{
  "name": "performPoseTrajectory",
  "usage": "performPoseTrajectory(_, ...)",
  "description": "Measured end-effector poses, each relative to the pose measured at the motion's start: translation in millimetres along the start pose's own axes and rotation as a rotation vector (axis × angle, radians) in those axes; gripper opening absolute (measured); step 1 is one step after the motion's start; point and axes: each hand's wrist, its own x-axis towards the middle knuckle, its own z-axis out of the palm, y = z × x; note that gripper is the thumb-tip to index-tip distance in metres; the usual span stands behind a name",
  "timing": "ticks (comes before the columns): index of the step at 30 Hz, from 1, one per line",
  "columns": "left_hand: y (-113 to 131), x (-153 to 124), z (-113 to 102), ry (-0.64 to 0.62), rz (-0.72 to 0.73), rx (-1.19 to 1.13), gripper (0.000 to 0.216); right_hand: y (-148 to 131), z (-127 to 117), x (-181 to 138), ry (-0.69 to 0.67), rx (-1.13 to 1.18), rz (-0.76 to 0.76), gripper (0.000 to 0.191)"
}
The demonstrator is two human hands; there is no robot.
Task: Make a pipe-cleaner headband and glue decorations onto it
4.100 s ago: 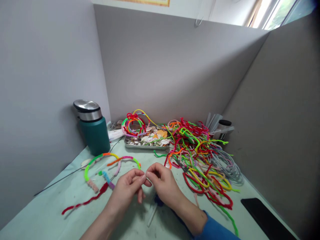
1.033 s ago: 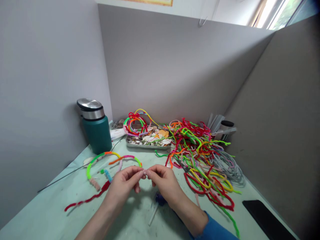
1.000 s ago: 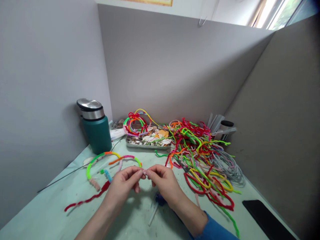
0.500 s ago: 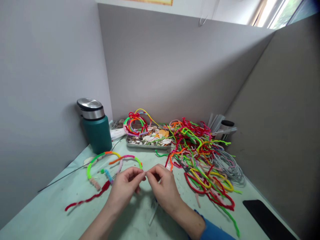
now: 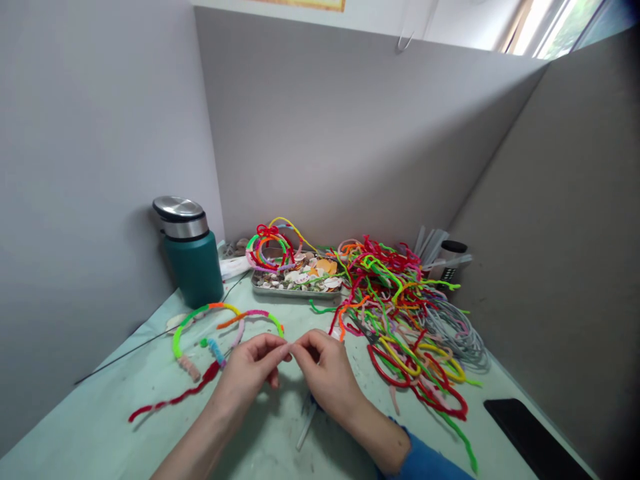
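Note:
My left hand [image 5: 253, 367] and my right hand [image 5: 327, 373] are raised over the front middle of the table. Both are pinched, thumb against forefinger, and their fingertips meet; anything between them is too small or hidden to make out. Just behind the left hand curves a multicoloured fuzzy pipe cleaner [image 5: 257, 313], its green and orange end passing close to the fingers. Left of that hand lie a green, orange and yellow pipe-cleaner arc [image 5: 177, 340] and a twisted red strand [image 5: 170, 401]. Partly under the right hand is a thin whitish stick [image 5: 306, 430].
At the back left stands a teal bottle [image 5: 194, 270]. A metal tray [image 5: 297, 292] of shells and a wreath of pipe cleaners [image 5: 270, 250] are at the back. Tangled pipe cleaners [image 5: 385, 280], scissors [image 5: 370, 331], grey wire [image 5: 467, 340] and a black phone-like slab [image 5: 530, 433] lie right.
Both hands hold the same pinch, fingertips together, with only a very slight shift. The things on the table stay where they were.

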Motion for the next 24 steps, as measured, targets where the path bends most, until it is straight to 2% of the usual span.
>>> performPoseTrajectory(4,1,4,-4,0.000,0.009,0.051,0.032,1,-3,2,-0.037,-0.065,-0.029,0.021)
performPoseTrajectory(7,5,6,-14,0.074,0.012,0.051,0.032,0,-17,7,-0.097,-0.190,-0.083,0.018)
performPoseTrajectory(11,8,6,-25,0.180,-0.010,0.044,0.032,-2,-47,9,-0.263,-0.519,-0.062,0.019)
performPoseTrajectory(15,7,6,-23,0.190,-0.034,0.094,0.032,-4,-66,-9,-0.335,-0.834,0.054,0.025)
performPoseTrajectory(19,8,5,-18,0.174,-0.019,0.094,0.035,1,-62,-41,-0.366,-0.891,0.125,0.036)
performPoseTrajectory(24,9,4,-17,0.154,-0.021,0.108,0.036,24,-45,-74,-0.257,-0.885,0.117,0.034)
